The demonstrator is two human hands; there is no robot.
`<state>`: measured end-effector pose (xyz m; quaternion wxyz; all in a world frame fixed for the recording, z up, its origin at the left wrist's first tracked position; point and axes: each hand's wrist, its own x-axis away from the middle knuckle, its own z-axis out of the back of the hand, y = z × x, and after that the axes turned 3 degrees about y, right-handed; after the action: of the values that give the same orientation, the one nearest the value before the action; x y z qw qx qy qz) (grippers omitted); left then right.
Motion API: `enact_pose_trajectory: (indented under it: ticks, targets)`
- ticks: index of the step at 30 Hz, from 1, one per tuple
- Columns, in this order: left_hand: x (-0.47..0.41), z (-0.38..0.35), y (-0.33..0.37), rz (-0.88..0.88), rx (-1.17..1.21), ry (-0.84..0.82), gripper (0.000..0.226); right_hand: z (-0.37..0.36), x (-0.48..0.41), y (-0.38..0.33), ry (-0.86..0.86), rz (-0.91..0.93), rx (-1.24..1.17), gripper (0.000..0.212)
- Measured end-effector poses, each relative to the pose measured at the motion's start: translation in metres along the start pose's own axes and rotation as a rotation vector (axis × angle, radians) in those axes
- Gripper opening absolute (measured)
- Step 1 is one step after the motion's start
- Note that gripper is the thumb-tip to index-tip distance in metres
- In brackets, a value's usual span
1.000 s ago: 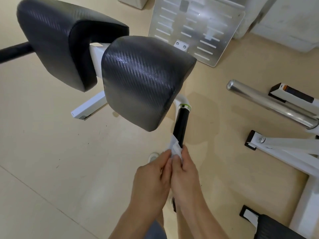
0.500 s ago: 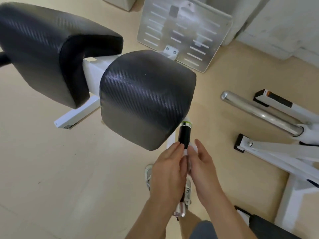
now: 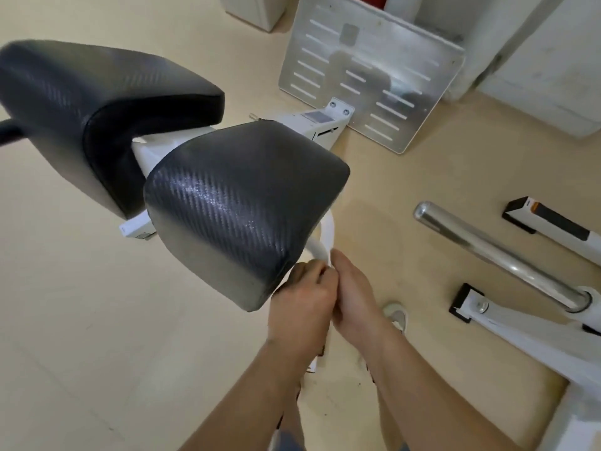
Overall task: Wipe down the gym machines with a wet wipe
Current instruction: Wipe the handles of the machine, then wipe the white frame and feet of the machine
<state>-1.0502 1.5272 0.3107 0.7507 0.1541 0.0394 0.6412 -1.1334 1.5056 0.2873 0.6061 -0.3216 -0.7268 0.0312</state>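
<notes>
Together, left hand [image 3: 304,302] and right hand [image 3: 354,296], grip curled round white bar [image 3: 326,239], wipe hidden within, beside black pad [image 3: 240,206]

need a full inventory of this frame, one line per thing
near pad: 1, black, centre
far pad: 1, black, upper left
tube: 1, white, curving from under the near pad into the hands
plate: 1, silver, slotted, top centre
bar: 1, chrome, right
frame legs: 2, white with black caps, right
shoe: 1, pale, floor, beside the right wrist
floor: beige
wipe: not clearly visible, maybe inside the hands
left-hand grip: 1, curled round the tube's lower end
right-hand grip: 1, curled round it too, touching the left
</notes>
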Motion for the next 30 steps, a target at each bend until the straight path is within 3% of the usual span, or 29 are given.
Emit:
enact_pose_trajectory:
  ticks: [4, 6, 7, 10, 13, 15, 18, 22, 24, 27, 30]
  targets:
    - [-0.027, 0.006, 0.023, 0.069, -0.037, -0.11, 0.035, 0.032, 0.002, -0.033, -0.109, -0.092, 0.144, 0.026]
    - [-0.042, 0.012, 0.043, 0.161, 0.021, -0.13, 0.015, 0.058, 0.005, -0.058, -0.163, -0.061, 0.184, 0.028]
    - [-0.05, 0.017, 0.056, 0.224, 0.13, -0.128, 0.007, 0.072, 0.006, -0.073, -0.195, -0.039, 0.204, 0.028]
    - [-0.071, 0.034, 0.089, 0.399, 0.517, -0.062, 0.014, 0.104, 0.008, -0.122, -0.29, 0.057, 0.31, 0.031]
    - [-0.092, 0.047, 0.105, 0.51, 0.714, -0.039, 0.008, 0.116, 0.01, -0.158, -0.32, 0.194, 0.411, 0.007]
    - [-0.102, 0.058, 0.11, 0.538, 0.764, -0.033, 0.005, 0.114, 0.011, -0.173, -0.264, 0.277, 0.435, 0.01]
    - [-0.115, 0.081, 0.111, 0.51, 0.67, -0.125, 0.014, 0.104, 0.009, -0.19, -0.175, 0.366, 0.41, 0.011]
    - [-0.135, 0.12, 0.107, 0.348, 0.335, -0.239, 0.011, 0.079, 0.008, -0.209, -0.116, 0.414, 0.393, 0.009]
    - [-0.15, 0.138, 0.098, 0.316, 0.324, -0.211, 0.007, 0.064, 0.01, -0.221, -0.196, 0.395, 0.35, 0.015]
    - [-0.178, 0.159, 0.072, 0.454, 0.747, -0.121, 0.006, 0.043, 0.008, -0.249, -0.463, 0.286, 0.236, 0.036]
    - [-0.207, 0.166, 0.038, 0.656, 1.23, -0.032, 0.01, 0.012, -0.01, -0.277, -0.501, 0.252, 0.289, 0.028]
